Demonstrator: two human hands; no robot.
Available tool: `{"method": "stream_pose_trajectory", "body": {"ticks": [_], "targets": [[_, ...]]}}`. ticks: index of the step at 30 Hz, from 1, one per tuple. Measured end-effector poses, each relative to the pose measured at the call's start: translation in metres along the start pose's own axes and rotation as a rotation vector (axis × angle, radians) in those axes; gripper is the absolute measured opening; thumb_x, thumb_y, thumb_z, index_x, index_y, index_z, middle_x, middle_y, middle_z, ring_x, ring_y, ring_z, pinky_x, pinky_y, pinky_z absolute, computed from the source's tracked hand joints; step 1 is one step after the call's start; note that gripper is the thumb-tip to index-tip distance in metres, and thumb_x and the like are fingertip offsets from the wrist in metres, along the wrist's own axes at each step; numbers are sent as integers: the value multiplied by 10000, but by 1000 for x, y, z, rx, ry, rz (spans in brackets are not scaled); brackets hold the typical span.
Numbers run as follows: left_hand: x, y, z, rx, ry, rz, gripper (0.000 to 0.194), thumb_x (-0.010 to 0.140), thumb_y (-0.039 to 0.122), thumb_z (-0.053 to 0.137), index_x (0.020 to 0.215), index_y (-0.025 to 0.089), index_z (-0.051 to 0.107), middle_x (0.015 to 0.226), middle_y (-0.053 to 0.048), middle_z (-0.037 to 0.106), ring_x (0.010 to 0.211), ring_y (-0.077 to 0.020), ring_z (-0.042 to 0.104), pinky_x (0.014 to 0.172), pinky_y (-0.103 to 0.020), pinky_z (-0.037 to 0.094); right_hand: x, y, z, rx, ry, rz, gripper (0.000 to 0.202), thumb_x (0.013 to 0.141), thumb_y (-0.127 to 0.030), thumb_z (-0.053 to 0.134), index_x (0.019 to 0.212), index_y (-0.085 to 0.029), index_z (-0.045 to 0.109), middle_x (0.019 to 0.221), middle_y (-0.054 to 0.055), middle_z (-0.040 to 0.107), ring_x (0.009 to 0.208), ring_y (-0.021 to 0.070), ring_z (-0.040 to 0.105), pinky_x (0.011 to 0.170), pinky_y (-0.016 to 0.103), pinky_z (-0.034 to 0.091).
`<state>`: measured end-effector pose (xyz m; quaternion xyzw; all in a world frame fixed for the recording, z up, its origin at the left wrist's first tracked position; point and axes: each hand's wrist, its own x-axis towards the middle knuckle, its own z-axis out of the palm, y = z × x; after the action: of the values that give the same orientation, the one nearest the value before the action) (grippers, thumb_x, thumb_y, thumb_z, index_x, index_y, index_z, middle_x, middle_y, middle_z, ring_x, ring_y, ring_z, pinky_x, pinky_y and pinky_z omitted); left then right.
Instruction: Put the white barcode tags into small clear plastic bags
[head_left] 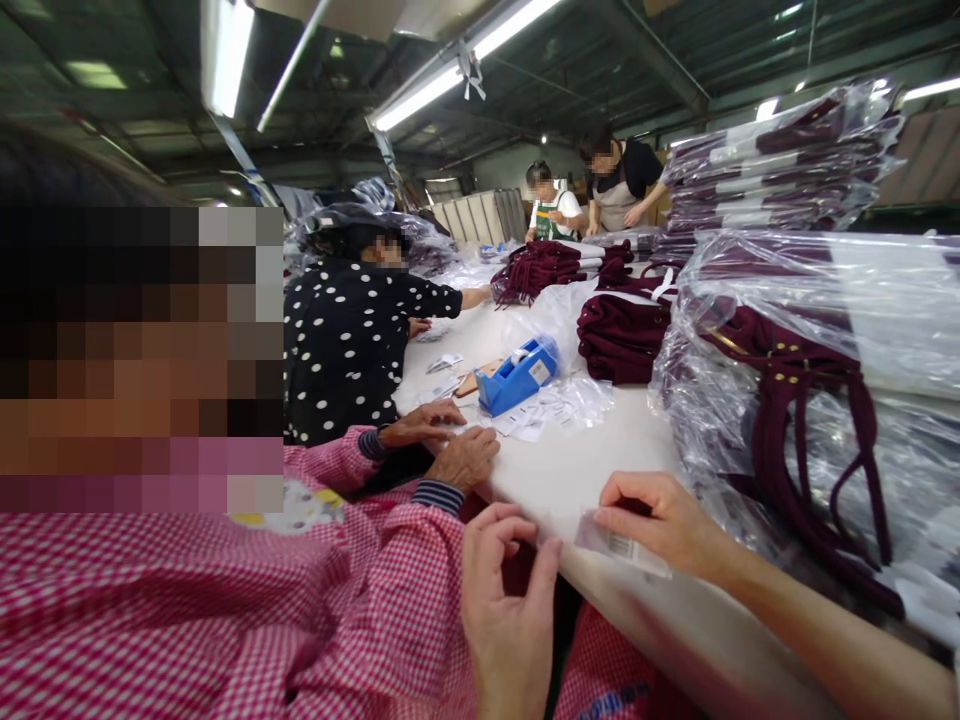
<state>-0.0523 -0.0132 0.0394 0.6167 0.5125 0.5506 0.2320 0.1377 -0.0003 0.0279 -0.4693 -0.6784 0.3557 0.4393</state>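
Note:
My right hand (660, 520) is over the near edge of the white table (540, 485), thumb and forefinger pinched on a small clear plastic bag with a barcode label (624, 545). Just left of it, my left hand (506, 600) is raised at the table edge. Its fingers are curved and the thumb stands a little apart, with nothing visible between them. A blue tape dispenser (517, 378) stands farther in on the table, among scattered white tags (529, 420).
Bagged maroon garments (780, 270) are stacked high on the right. Folded maroon garments (619, 335) lie farther back. Close on my left, a co-worker in a pink checked smock (360, 600) rests both hands at the table edge. A person in polka dots (345, 340) reaches across beyond.

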Motion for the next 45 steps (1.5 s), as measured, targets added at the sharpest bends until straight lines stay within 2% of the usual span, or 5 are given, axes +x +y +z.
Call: {"method": "stream_pose_trajectory", "body": {"ticks": [25,28,32,35,45], "targets": [[0,-10,-1,-406,-119,-469,179,625,215,778,696,178,619,634,35,605,612,-115,547,616,-207,451,3,1,-2,-29,-42,-98,198,872,-329,583,746,-188,642,671,-16,583,607,133,498,554,242,366],[-3,-10,-1,-271,-134,-353,136,707,258,725,700,195,605,658,16,597,634,-146,562,631,-249,473,3,3,-4,-75,-65,-143,197,893,-291,564,742,-183,631,670,-19,569,611,123,502,558,230,371],[-2,-10,6,261,-66,159,277,798,228,648,1074,240,665,1142,-94,607,1015,-268,572,880,-413,464,4,13,-11,-384,-107,-304,210,928,-280,530,775,-184,637,733,-1,591,658,124,534,609,237,376],[0,-22,25,434,-210,456,356,846,152,584,1182,258,638,1274,-93,572,1136,-283,511,961,-465,417,5,24,-12,-667,-98,-377,238,951,-274,489,803,-183,651,755,15,595,649,127,533,580,243,349],[6,-62,58,291,-353,367,155,882,151,554,860,213,695,823,-36,696,837,-220,578,756,-363,476,-5,39,-33,-564,-178,-72,289,806,-309,668,1065,-190,622,1004,38,692,881,182,620,755,259,418]]}}
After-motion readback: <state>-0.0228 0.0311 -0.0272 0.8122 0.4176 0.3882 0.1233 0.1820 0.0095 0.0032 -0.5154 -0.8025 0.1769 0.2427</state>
